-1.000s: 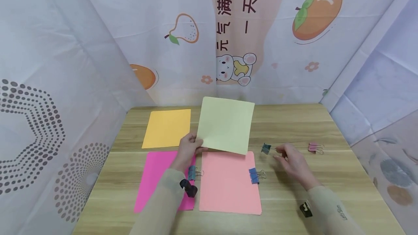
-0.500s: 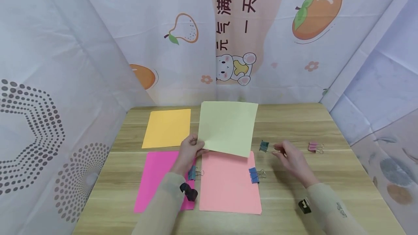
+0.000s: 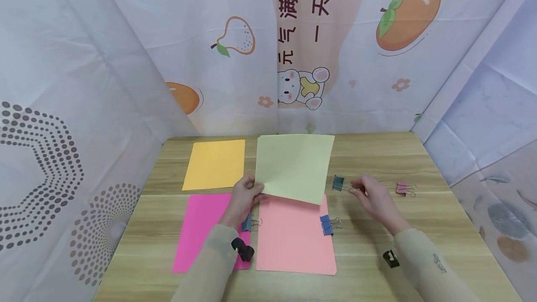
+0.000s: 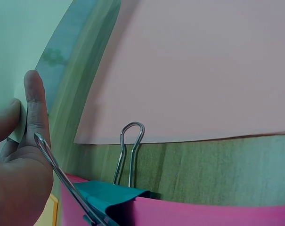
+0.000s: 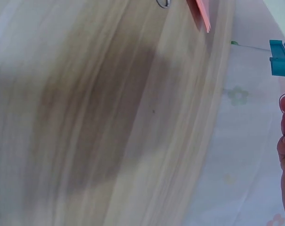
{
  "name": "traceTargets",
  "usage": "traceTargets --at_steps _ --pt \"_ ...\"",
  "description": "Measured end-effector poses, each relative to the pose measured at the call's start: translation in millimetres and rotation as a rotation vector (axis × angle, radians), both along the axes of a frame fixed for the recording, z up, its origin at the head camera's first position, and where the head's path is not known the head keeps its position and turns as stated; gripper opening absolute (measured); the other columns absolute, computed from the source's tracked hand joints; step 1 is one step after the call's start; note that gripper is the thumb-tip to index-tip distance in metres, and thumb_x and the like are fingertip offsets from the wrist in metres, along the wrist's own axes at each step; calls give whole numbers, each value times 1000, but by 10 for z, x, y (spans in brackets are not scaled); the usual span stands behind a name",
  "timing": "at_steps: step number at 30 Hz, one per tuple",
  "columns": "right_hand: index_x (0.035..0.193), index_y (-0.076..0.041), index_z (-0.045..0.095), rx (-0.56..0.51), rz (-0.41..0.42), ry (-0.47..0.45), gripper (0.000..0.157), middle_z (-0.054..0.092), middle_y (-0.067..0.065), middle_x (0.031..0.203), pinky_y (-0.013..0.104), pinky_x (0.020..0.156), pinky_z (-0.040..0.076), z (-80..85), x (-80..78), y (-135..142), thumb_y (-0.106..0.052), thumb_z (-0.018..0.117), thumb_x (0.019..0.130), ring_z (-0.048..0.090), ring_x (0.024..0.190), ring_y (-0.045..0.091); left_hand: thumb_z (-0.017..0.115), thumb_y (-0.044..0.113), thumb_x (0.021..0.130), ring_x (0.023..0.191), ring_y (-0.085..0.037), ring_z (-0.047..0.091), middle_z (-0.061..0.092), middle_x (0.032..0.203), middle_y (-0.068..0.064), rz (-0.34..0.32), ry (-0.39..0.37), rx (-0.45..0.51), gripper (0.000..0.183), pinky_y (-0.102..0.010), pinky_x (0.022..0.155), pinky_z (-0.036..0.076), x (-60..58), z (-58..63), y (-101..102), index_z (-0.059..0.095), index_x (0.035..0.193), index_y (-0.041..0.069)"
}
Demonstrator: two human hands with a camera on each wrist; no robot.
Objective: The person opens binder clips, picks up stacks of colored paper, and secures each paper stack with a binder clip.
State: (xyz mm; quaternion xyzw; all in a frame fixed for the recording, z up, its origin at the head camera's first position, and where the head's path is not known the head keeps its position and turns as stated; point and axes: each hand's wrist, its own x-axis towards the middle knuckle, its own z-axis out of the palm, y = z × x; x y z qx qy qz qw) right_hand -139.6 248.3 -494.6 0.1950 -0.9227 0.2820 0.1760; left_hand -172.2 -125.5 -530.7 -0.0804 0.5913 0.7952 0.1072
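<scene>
Here in the head view, pinches the pale green paper (image 3: 293, 167) at its lower left corner with the left grip (image 3: 244, 195), and holds it tilted, covering most of the far edge of the salmon-pink paper (image 3: 295, 239). And over on the right, pinches the teal binder clip (image 3: 338, 183) by its wire handles with the right grip (image 3: 373, 197), near the right edge of the pale green paper. Shows a pink binder clip (image 3: 402, 188) farther right, on the wooden counter (image 3: 440, 241). Shows a blue binder clip (image 3: 326, 225) too, fastened on the right edge of the salmon-pink paper. Crosses the magenta paper (image 3: 201, 232) with the left sleeve (image 3: 209, 260), just beside a steel-blue binder clip (image 3: 246, 223) fixed on that paper's right edge. Picks out the yellow paper (image 3: 215, 164) near the counter's far left corner, before a printed curtain (image 3: 180, 22).

Over to the left wrist view: holds the pale green paper between thumb and fingers at the left, with one finger straight. Looks past the wire loops of the steel-blue binder clip towards the salmon-pink paper.

On to the right wrist view: pinches the teal binder clip's wire at the right edge, up off the counter. Catches a salmon-pink corner at the top.
</scene>
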Motion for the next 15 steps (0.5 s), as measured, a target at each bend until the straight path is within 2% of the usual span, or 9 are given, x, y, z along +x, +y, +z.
traceTargets --at_steps 7,15 --pt "94 -3 64 -13 27 31 23 62 0 81 25 58 47 25 -69 1 6 80 82 50 69 6 58 -8 99 92 -24 71 66 109 -14 -11 38 3 12 -49 86 60 27 -33 7 58 108 0" --pt "94 -1 65 -33 24 -43 18 66 4 83 26 60 49 110 -117 -8 6 77 84 54 71 10 57 -9 99 87 -24 72 66 106 -13 -20 49 15 13 -46 83 61 41 -45 8 58 107 1"
